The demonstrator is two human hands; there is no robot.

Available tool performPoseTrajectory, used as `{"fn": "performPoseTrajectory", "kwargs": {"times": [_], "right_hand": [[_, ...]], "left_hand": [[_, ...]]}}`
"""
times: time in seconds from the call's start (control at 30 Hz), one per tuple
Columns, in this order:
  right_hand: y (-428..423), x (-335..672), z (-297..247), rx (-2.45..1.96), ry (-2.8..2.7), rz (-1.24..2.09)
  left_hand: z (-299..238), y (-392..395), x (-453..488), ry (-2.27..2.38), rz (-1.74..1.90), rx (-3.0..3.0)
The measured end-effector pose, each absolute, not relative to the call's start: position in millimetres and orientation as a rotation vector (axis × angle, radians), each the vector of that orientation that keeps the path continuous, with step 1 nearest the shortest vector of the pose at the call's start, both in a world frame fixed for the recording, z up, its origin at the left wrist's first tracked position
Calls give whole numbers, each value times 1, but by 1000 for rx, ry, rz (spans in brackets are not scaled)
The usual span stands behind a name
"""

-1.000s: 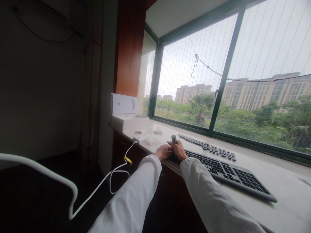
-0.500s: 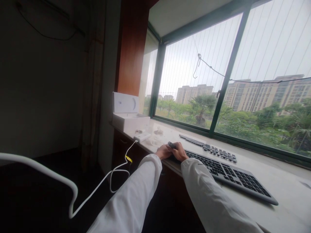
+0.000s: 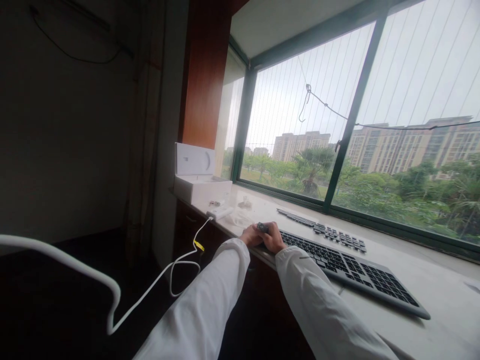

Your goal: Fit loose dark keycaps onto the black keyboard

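Observation:
A black keyboard [image 3: 348, 265] lies at a slant along the front of the white sill. At its left end my two hands meet. My right hand [image 3: 273, 239] is closed around a small dark object [image 3: 262, 227], too small to name; its upper end shows above the fingers. Close against it, my left hand [image 3: 250, 236] has its fingers curled in, and what they grip is hidden. Behind the keyboard lies a row of loose black keycaps [image 3: 339, 237], with a long dark strip [image 3: 296, 217] to its left.
An open white box [image 3: 204, 189] stands at the sill's left end. In front of it are a white power strip [image 3: 219, 213] and its cable [image 3: 183, 260], which hangs over the edge. Crumpled clear plastic [image 3: 240, 217] lies beside my left hand. A window [image 3: 292, 125] runs behind.
My right hand has shifted slightly left and down, tilting the small dark object a little. My left hand stays almost in place.

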State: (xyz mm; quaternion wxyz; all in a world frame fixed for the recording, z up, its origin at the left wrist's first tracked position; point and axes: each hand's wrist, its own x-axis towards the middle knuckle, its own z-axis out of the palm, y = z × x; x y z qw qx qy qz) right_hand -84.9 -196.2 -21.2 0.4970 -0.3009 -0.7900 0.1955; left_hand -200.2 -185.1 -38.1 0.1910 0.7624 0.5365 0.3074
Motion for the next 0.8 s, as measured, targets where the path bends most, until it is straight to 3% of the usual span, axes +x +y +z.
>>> {"fn": "performPoseTrajectory", "kwargs": {"times": [0.13, 0.37, 0.8], "right_hand": [[-192, -84, -18, -803, -1676, 458], [-183, -73, -12, -1199, -1560, 30], [-195, -71, 3, -1300, -1511, -37]], "left_hand": [[-37, -193, -197, 1584, 917, 2186], [-38, -206, -198, 1598, 1129, 2057], [-37, -210, -200, 1580, 1249, 1988]]}}
